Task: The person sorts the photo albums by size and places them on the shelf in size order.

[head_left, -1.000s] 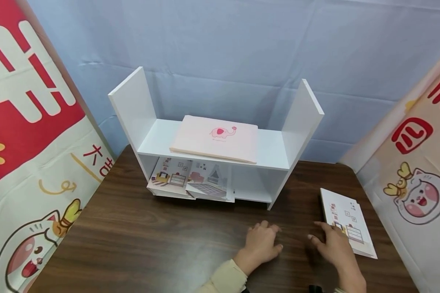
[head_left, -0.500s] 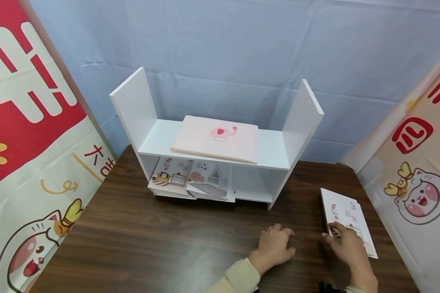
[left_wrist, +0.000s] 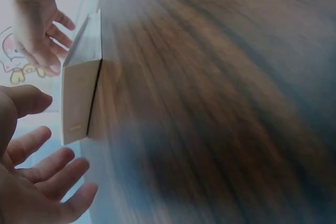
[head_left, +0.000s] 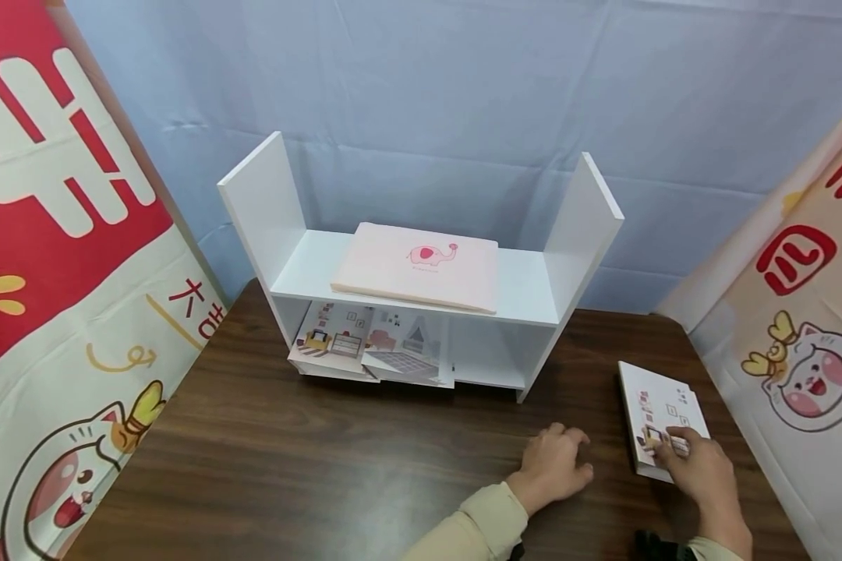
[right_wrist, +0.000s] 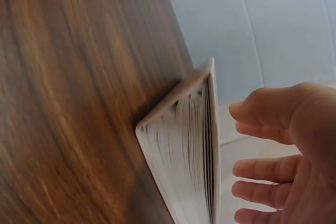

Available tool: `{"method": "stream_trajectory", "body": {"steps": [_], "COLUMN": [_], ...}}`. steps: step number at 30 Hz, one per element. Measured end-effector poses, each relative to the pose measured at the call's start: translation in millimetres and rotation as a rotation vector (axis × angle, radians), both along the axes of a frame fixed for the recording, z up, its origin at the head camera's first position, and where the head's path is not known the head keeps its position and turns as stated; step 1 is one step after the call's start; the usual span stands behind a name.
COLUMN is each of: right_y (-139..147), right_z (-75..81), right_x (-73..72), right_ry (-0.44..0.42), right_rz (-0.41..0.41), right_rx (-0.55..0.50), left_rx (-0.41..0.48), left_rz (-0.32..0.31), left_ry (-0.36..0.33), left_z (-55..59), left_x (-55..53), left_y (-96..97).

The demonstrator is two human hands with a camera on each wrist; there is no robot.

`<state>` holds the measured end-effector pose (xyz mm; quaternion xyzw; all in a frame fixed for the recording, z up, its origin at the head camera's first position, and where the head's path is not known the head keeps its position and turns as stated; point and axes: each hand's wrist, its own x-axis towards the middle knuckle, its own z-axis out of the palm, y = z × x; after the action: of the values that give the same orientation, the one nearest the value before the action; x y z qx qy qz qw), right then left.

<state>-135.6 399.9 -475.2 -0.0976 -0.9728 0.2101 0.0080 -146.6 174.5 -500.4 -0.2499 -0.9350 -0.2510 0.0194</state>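
Observation:
A thick white book with a room drawing on its cover lies flat at the table's right side. Over its near right corner hovers my right hand, fingers loosely bent. In the right wrist view that hand is apart from the book's page edges. To the left of the book, low over the table, is my left hand, holding nothing. Its fingers spread loosely in the left wrist view, where the hand faces the book's spine.
A white two-tier shelf stands at the back. On its upper board lies a pink elephant-print book. Two illustrated books, a left one and a right one, lie below. Brown tabletop extends in front; printed cloths hang at both sides.
Both hands have moved right. The right hand has passed from the book's left edge to above its near right corner. The shelf and its books stay as they were.

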Motion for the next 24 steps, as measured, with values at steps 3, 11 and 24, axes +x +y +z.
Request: {"method": "stream_trajectory", "body": {"steps": [3,11,24], "right_y": [6.5,20.2,39.9], "right_z": [0.7,0.4,-17.1], "right_x": [-1.9,-4.4,-3.4], "right_ry": [-0.016,-0.085,-0.14], "right_rz": [-0.036,-0.19,-0.434], "right_rx": [-0.01,-0.046,-0.119], "left_rx": [0.103,0.343,0.87], "left_rz": [0.008,0.071,0.389], "left_ry": [-0.122,-0.396,-0.907], "left_z": [1.8,8.3,18.9], "left_x": [-3.3,-3.1,1.9], "left_y": [7.6,24.8,49.0]}}
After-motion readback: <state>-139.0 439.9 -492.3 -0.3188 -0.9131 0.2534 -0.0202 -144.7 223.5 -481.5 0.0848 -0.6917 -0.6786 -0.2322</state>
